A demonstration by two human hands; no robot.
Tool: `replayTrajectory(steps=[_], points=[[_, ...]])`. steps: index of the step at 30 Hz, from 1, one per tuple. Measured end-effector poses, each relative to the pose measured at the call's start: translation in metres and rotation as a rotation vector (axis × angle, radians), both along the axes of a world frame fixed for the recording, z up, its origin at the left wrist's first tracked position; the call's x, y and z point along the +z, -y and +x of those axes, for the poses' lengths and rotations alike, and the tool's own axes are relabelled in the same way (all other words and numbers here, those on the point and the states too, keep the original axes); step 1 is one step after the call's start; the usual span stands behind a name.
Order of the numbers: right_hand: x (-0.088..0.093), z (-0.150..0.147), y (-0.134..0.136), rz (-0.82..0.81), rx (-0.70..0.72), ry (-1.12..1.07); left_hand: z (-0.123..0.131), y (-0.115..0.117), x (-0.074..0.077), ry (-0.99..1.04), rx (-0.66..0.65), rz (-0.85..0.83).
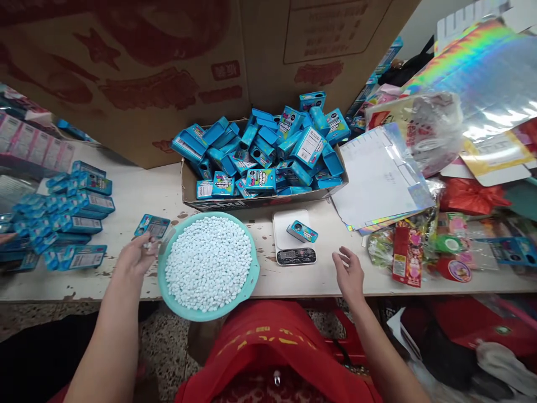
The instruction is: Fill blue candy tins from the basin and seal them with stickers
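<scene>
My left hand [136,254] is closed on a few small white candies, beside the left rim of a mint-green bowl [255,274]. The bowl is full of white candies [207,263] and juts over the table's front edge. Just beyond my left fingers a flat blue tin [151,225] lies on the table. On a small white digital scale [282,224] rests a blue tin [302,231], with a dark round opening showing. My right hand [349,272] is open with its fingers apart, to the right of the scale and touching nothing I can make out.
A cardboard box [251,202] heaped with blue tins stands behind the bowl, before a large carton [168,67]. Stacked blue tins [79,215] are at left, near another person's fingertips [5,238]. Papers [377,173] and packaged sweets [406,254] lie at right.
</scene>
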State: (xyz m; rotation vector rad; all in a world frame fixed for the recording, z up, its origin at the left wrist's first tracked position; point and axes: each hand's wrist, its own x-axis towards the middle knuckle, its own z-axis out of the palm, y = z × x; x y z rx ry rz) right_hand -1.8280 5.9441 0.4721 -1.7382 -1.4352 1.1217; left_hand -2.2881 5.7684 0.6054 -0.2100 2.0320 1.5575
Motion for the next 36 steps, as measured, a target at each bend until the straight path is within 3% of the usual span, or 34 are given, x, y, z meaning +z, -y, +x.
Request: replayTrajectory(steps=[3, 7, 9, 12, 15, 19, 28, 36], points=[[-0.005, -0.005, -0.001, -0.019, 0.004, -0.081, 0.025, -0.031, 0.009, 0.033, -0.255, 0.092], [-0.009, -0.009, -0.004, -0.023, 0.0, -0.148, 0.088, -0.087, -0.001, -0.021, -0.941, -0.156], [-0.011, -0.007, -0.004, -0.023, -0.013, -0.168, 0.126, -0.117, -0.008, -0.137, -1.219, -0.266], [-0.014, 0.0, -0.003, -0.027, -0.038, -0.189, 0.179, -0.158, -0.015, -0.443, -1.47, -0.334], [-0.019, 0.013, -0.001, -0.04, -0.068, -0.183, 0.216, -0.191, -0.021, -0.667, -1.59, -0.384], [-0.028, 0.031, 0.004, -0.057, -0.123, -0.185, 0.236, -0.211, -0.03, -0.874, -1.702, -0.451], [-0.039, 0.047, 0.004, -0.12, -0.156, -0.215, 0.245, -0.214, -0.032, -1.054, -1.785, -0.566], [-0.039, 0.043, -0.004, -0.082, -0.103, -0.201, 0.25, -0.211, -0.035, -1.004, -1.72, -0.458]])
